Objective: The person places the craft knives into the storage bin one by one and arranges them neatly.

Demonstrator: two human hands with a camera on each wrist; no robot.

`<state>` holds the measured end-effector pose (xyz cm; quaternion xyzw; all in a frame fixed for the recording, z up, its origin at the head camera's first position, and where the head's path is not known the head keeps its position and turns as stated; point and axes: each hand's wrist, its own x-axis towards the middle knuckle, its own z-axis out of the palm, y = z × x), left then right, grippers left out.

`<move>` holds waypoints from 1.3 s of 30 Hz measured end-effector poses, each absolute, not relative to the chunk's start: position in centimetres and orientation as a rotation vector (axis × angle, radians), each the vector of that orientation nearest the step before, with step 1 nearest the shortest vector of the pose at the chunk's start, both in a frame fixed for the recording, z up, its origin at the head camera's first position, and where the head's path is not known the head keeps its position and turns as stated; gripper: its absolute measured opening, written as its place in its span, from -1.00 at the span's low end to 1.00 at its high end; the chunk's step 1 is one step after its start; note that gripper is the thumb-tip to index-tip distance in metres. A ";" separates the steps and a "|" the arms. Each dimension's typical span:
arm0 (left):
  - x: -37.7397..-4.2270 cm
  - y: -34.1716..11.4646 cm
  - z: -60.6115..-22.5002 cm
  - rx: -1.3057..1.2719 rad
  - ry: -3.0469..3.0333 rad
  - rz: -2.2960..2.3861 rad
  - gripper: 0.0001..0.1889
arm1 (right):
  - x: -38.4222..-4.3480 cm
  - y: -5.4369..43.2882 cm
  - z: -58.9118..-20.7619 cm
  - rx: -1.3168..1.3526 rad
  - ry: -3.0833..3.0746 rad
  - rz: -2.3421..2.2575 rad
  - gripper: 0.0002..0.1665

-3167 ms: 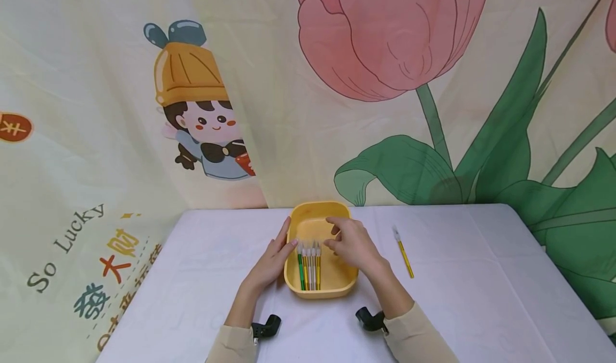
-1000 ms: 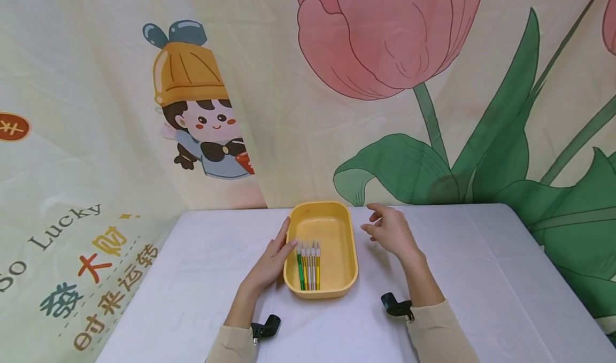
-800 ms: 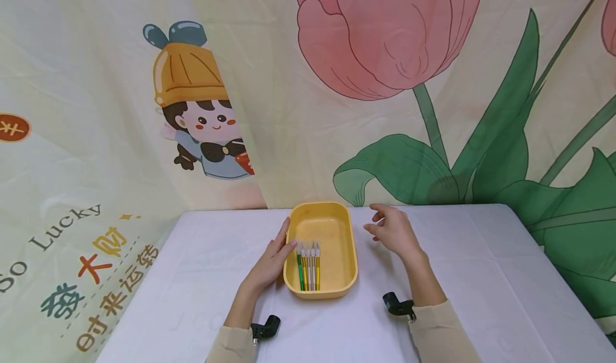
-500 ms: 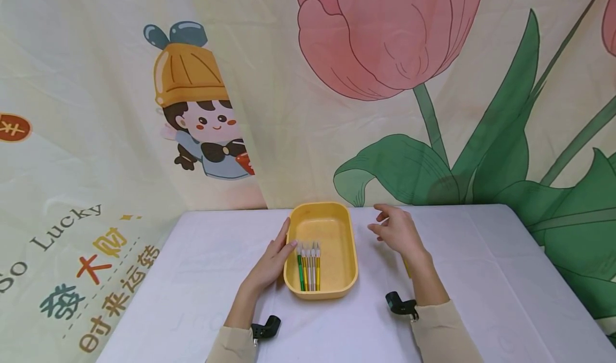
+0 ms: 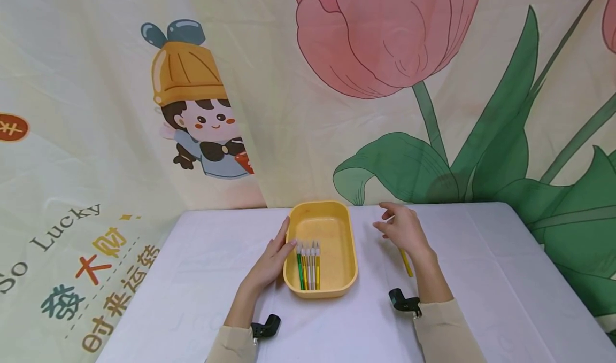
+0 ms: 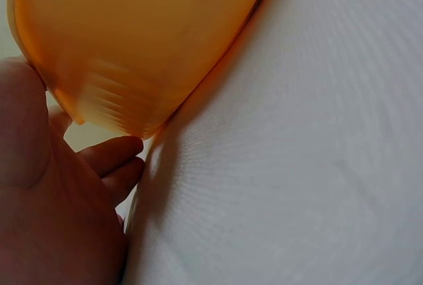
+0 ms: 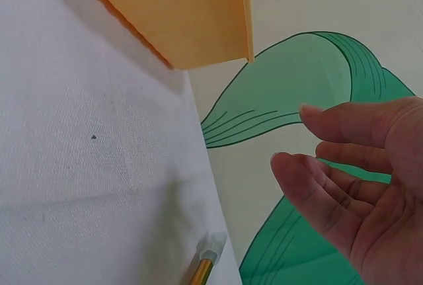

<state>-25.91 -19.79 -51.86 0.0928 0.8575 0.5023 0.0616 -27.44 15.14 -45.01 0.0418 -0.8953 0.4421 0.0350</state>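
Observation:
A yellow plastic tray (image 5: 338, 264) stands on the table with several slim craft knives (image 5: 310, 269) side by side in its near left part, their capped tips pointing away. Their handles are green, gold and silver. My left hand (image 5: 270, 259) grips the tray's left wall, thumb over the rim and fingers outside; the left wrist view shows the fingers against the tray's outer side (image 6: 158, 27). To the right of the tray, my right hand (image 5: 405, 233) hovers with loosely bent fingers and holds nothing. Below it lies one gold craft knife (image 5: 406, 263), partly hidden, its clear cap (image 7: 213, 246) visible in the right wrist view.
A white cloth (image 5: 216, 245) covers the table. Behind its far edge hangs a printed curtain (image 5: 269, 112) with a tulip and a cartoon figure. Black wrist cameras sit on my left (image 5: 267, 326) and right (image 5: 404, 301) wrists.
My right hand has moved from over the tray out to its right, and drifts further right above the loose craft knife. My left hand and the tray have stayed put.

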 end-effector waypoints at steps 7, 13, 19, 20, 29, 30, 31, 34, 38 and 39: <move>-25.9 -19.8 -51.8 0.281 2.576 1.533 -0.33 | -27.4 15.5 -45.1 0.106 -2.756 1.377 -0.30; -25.9 -19.7 -51.8 0.277 2.569 1.541 -0.33 | -27.5 16.0 -45.2 0.091 -2.762 1.378 -0.31; -25.8 -19.7 -51.8 0.274 2.571 1.543 -0.33 | -27.6 16.6 -45.5 0.078 -2.759 1.372 -0.32; -25.8 -19.8 -51.8 0.279 2.579 1.537 -0.32 | -27.7 16.7 -45.5 0.082 -2.755 1.366 -0.32; -25.8 -19.9 -51.9 0.319 2.629 1.517 -0.29 | -27.8 17.0 -45.8 0.081 -2.758 1.341 -0.33; -25.8 -19.9 -51.9 0.320 2.629 1.518 -0.29 | -27.9 17.1 -45.8 0.081 -2.760 1.340 -0.32; -25.9 -19.9 -51.9 0.323 2.631 1.519 -0.29 | -27.9 17.2 -45.8 0.076 -2.764 1.337 -0.32; -26.0 -20.0 -52.1 0.333 2.634 1.521 -0.29 | -28.0 17.3 -45.9 0.067 -2.775 1.332 -0.32; -26.0 -19.9 -52.1 0.338 2.633 1.521 -0.29 | -28.0 17.5 -46.0 0.053 -2.791 1.323 -0.32; -26.0 -19.9 -52.1 0.335 2.631 1.522 -0.29 | -28.0 17.6 -46.1 0.052 -2.793 1.322 -0.32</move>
